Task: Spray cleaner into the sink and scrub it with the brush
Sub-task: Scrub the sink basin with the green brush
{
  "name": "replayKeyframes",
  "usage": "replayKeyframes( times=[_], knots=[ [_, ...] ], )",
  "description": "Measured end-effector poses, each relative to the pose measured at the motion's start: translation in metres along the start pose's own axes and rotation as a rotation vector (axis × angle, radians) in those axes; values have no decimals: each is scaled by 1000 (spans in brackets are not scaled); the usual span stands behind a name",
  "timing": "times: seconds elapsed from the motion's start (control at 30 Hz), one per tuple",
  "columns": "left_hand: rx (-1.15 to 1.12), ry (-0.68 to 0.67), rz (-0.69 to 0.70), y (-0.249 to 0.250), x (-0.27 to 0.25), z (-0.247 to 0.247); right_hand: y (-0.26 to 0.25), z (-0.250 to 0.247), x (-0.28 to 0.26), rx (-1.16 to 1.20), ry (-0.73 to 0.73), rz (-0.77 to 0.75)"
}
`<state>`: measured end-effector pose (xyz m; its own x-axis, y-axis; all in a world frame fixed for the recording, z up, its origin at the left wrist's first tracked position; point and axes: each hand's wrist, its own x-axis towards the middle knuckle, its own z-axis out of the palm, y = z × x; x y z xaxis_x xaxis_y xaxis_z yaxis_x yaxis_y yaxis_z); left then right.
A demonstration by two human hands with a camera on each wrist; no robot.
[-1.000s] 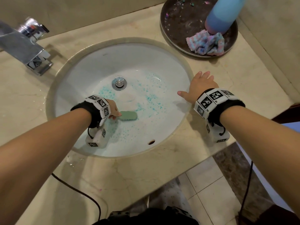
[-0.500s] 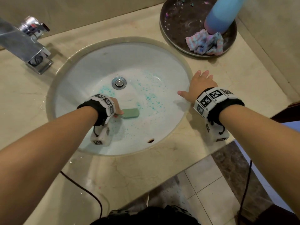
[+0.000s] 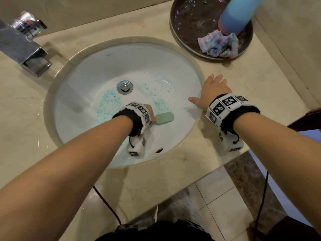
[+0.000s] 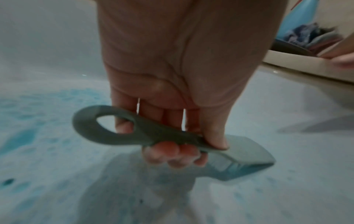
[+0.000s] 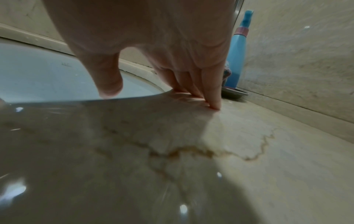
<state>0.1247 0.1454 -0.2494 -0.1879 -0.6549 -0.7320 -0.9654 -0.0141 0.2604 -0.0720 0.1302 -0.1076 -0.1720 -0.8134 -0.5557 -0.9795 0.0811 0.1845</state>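
Observation:
The white oval sink [image 3: 107, 66] has blue cleaner droplets [image 3: 106, 105] spattered around its metal drain [image 3: 125, 86]. My left hand [image 3: 150, 114] is down in the bowl and grips the handle of a pale green brush [image 3: 165, 117]; in the left wrist view the fingers curl round the looped handle [image 4: 134, 128] and the brush head [image 4: 247, 160] points right, low over the sink floor [image 4: 249, 204]. My right hand [image 3: 212, 92] rests flat on the counter at the sink's right rim, fingers [image 5: 212, 92] straight. The blue spray bottle [image 3: 238, 14] stands on a dark tray [image 3: 191, 23].
A chrome faucet [image 3: 22, 44] juts over the sink's left rim. A crumpled pastel cloth [image 3: 218, 44] lies on the tray beside the bottle. The beige marble counter [image 3: 251, 80] meets a wall at the right; its front edge drops to a tiled floor [image 3: 222, 197].
My left hand has carried the brush rightward and slightly toward the drain across the sink floor. The right hand has stayed on the counter.

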Motion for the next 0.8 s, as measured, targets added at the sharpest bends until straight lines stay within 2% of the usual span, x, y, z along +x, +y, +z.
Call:
replayKeyframes(
  times=[0.13,0.23,0.33,0.43,0.57,0.63,0.7,0.8],
  knots=[
    [41,-24,-61,-35,-2,-6,0,0,1,-4,-1,-6],
    [63,-168,-134,-73,-9,-9,1,-1,0,-20,-4,-14],
    [83,-203,-153,-84,-10,-10,1,-4,-2,-41,-5,-31],
    [86,-174,-119,-67,-5,-7,1,-2,-1,-28,-5,-16],
    [105,-69,-40,-16,2,-3,-1,-1,1,-8,-4,-7],
    [133,-70,-23,2,5,-5,0,-1,1,-12,0,-7],
    [176,-75,-41,7,0,-11,0,-1,1,-15,-5,-9],
    [212,14,-101,-10,-14,-20,2,-2,1,-21,-15,-17]
  ],
)
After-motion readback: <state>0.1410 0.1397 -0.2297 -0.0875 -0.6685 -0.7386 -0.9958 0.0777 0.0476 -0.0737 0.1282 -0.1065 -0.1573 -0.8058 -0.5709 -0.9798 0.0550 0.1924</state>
